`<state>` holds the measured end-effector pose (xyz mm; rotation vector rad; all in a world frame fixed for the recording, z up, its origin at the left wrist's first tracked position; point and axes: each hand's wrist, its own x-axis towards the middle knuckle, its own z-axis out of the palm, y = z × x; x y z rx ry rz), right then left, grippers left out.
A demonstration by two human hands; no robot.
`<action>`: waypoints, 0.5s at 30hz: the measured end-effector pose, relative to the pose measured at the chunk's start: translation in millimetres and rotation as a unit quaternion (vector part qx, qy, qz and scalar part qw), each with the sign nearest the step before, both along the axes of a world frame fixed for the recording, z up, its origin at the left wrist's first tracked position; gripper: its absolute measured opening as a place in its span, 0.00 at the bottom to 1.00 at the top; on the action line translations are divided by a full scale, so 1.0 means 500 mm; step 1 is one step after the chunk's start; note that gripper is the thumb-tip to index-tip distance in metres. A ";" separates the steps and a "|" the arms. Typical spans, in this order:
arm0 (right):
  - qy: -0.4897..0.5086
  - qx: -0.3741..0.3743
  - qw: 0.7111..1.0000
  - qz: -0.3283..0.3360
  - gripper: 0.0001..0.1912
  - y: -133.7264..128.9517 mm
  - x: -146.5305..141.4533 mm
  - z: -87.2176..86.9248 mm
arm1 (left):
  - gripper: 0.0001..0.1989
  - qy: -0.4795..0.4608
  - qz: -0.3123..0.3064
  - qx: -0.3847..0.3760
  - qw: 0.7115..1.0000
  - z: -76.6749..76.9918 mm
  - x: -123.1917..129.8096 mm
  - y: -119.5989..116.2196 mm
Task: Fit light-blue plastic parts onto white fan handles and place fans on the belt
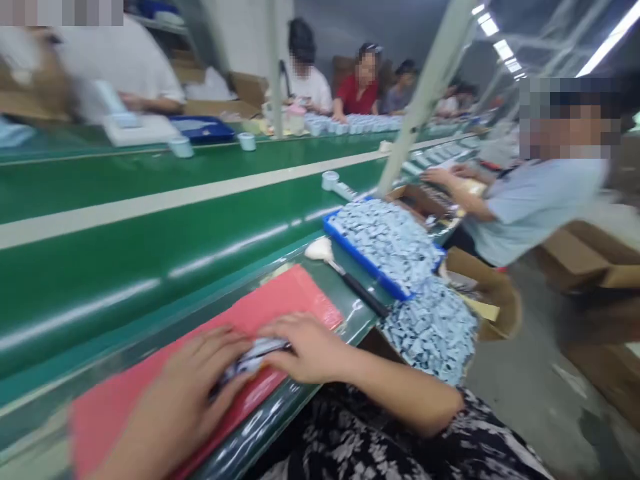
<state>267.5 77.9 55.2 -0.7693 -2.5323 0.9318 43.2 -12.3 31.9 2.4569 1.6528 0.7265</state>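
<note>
Between my two hands, over a pink mat [295, 293], is a blurred small light-blue and dark piece [260, 351]; its exact kind cannot be made out. My left hand [200, 383] curls its fingers and thumb around the left end. At the other end, my right hand [307, 343] pinches the piece between thumb and fingers. Both hands hide much of it. Just beyond the right hand lies a brush [357, 288] with a black handle and a white head.
A blue tray [367, 259] heaped with small light-blue pieces stands to the right, above another pile [433, 330]. Beyond the mat runs a green conveyor belt [225, 227] carrying a light-blue cup-shaped part [330, 180]. Several people sit along it; cardboard boxes [575, 253] stand at right.
</note>
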 end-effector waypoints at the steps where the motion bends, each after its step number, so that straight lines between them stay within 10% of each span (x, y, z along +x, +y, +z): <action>1: -0.006 0.001 1.000 -0.003 0.16 -0.007 0.002 -0.003 | 0.19 0.000 0.015 -0.012 1.000 0.018 0.019 -0.005; 15: -0.028 0.044 0.999 0.011 0.20 -0.025 0.007 -0.016 | 0.13 0.038 0.022 -0.038 0.998 0.058 0.056 -0.006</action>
